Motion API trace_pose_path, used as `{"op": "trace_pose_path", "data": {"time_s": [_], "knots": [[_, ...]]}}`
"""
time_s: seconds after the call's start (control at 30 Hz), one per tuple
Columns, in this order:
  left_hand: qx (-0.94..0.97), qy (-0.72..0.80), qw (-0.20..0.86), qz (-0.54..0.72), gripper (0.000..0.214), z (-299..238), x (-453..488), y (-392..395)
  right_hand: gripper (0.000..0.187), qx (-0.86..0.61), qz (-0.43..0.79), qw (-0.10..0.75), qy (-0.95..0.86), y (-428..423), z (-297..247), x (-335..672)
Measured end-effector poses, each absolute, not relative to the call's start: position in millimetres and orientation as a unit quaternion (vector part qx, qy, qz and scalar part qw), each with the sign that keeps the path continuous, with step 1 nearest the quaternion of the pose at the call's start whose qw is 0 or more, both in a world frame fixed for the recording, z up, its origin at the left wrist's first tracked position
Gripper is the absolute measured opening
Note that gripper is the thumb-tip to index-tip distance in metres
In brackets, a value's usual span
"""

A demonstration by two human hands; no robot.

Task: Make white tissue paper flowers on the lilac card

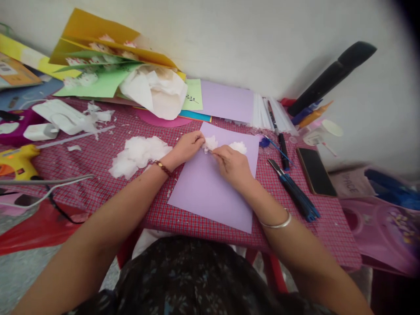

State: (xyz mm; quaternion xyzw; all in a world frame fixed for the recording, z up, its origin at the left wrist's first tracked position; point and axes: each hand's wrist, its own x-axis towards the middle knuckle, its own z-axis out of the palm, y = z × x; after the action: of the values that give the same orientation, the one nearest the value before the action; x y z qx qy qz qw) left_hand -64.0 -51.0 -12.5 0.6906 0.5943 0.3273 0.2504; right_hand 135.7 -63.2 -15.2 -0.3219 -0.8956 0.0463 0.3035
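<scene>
A lilac paper sheet (210, 188) lies on the red checked tablecloth in front of me. Near its top edge my left hand (187, 146) and my right hand (231, 164) meet, both with fingers pinched on a small white tissue flower (210, 142) resting on the sheet. A second white tissue flower (238, 147) sits on the sheet just right of my right hand's fingers. A heap of white tissue pieces (138, 155) lies on the cloth to the left of my left wrist.
Coloured paper sheets and a crumpled white bag (157, 89) are stacked at the back. A yellow glue gun (16, 162) lies far left. Blue scissors (297, 192), pens and a dark phone (315, 170) lie right of the sheet. White sticks (272, 113) lean at the wall.
</scene>
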Motion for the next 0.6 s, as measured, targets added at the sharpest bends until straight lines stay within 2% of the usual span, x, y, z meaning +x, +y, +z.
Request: {"op": "trace_pose_path", "data": {"time_s": [0.13,0.27,0.47,0.53,0.6], "knots": [[0.681,0.596,0.261,0.335,0.016,-13,-64,-51,0.027,-0.326,-0.019,0.232,-0.916,-67,-17,132],[0.660,0.594,0.287,0.359,0.014,-12,-66,-50,0.024,-0.317,0.010,0.258,-0.913,-70,-14,134],[0.598,0.584,0.376,0.400,0.012,-11,-65,-49,0.026,-0.379,0.244,0.478,-0.754,-70,0,141],[0.558,0.575,0.420,0.427,0.013,-9,-66,-49,0.027,-0.397,0.329,0.507,-0.691,-68,0,140],[0.509,0.550,0.482,0.455,0.013,-1,-72,-51,0.029,-0.400,0.425,0.500,-0.640,-64,-5,137]]}}
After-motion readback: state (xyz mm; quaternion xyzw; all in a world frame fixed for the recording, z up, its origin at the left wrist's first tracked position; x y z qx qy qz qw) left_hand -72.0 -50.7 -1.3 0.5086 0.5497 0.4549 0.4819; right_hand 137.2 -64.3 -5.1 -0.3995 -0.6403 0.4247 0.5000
